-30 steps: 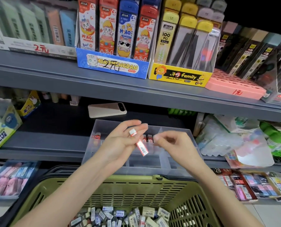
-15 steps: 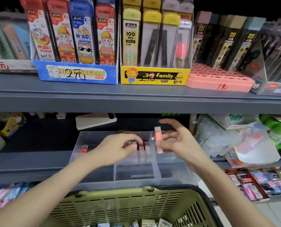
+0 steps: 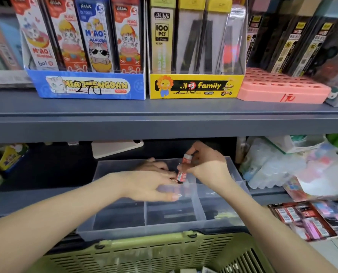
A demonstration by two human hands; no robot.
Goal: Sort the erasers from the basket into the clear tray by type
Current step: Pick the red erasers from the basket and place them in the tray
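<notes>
Nearest, the green basket [image 3: 144,251] sits against the clear tray [image 3: 124,230] on the lower shelf [image 3: 36,196]. The left hand [image 3: 150,184] lies flat, fingers straight, over the tray's far compartments. Just right of it, the right hand [image 3: 207,166] pinches a red-sleeved eraser [image 3: 186,159] upright over the far row.

Both forearms are reaching over the clear tray [image 3: 113,231]; the left hand [image 3: 150,184] is lying palm-down (fingers outstretched), and the right hand [image 3: 207,166] is pinching an eraser [image 3: 186,159].
</notes>
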